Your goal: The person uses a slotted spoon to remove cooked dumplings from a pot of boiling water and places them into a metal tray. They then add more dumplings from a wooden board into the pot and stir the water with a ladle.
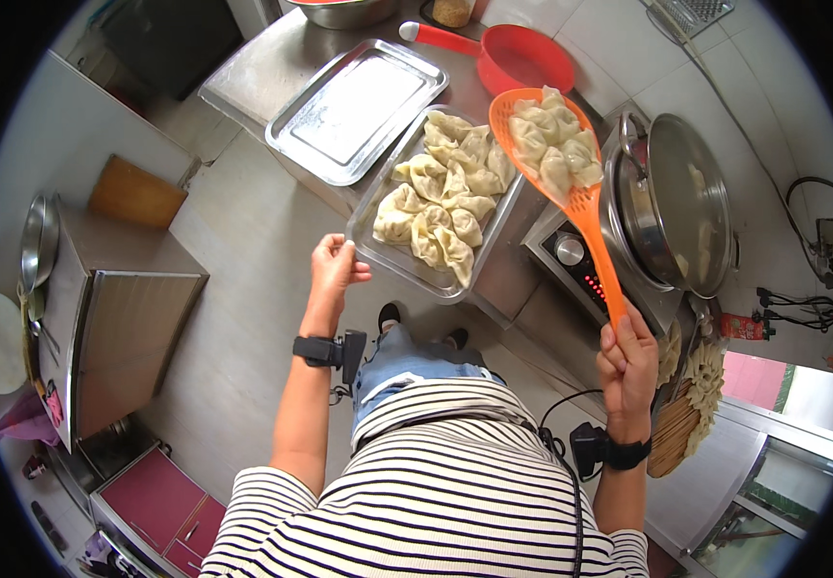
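My right hand (627,354) grips the handle of an orange slotted skimmer (590,217). Several boiled dumplings (554,141) lie heaped in its bowl, raised beside the far right part of a metal tray (387,256). More cooked dumplings (452,188) are piled on this tray. At the tray's near left corner, my left hand (339,267) pinches the rim, thumb on top and fingers curled below. Right of the skimmer, a steel pot (640,217) of cloudy water stands on an induction cooker (568,253). A few pale pieces (702,242) show in the water.
A second, bare metal tray (359,108) lies on the steel counter (243,87). Behind it are a red pan (525,58) and a metal bowl (348,11). Uncooked dumplings (705,383) rest on a slatted mat (676,426) at right. A steel cabinet (127,339) stands at left.
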Action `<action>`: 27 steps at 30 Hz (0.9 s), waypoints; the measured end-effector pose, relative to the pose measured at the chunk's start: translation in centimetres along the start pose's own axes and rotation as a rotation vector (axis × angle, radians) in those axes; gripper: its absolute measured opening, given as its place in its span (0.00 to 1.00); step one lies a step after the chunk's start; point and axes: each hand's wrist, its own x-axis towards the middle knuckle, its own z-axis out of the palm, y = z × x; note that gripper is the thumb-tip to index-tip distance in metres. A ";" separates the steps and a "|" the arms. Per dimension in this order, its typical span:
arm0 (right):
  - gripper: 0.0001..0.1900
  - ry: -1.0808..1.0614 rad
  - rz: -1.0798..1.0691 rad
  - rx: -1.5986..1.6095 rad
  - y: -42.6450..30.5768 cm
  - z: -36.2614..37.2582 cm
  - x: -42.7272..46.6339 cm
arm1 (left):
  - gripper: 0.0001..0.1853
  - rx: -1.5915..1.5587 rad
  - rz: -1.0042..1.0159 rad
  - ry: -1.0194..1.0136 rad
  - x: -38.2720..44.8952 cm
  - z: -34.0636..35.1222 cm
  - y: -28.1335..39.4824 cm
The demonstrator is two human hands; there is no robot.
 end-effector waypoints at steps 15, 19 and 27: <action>0.17 -0.045 -0.071 -0.510 -0.9 -5.0 8.9 | 0.07 0.136 -0.026 0.034 1.1 -3.5 2.2; 0.16 -0.097 -0.107 -0.711 -1.8 -4.2 9.6 | 0.07 0.143 -0.033 0.009 1.4 -4.1 2.8; 0.16 -0.270 -0.250 -1.039 -4.4 -2.0 12.2 | 0.07 0.187 -0.025 -0.016 2.4 -3.9 3.6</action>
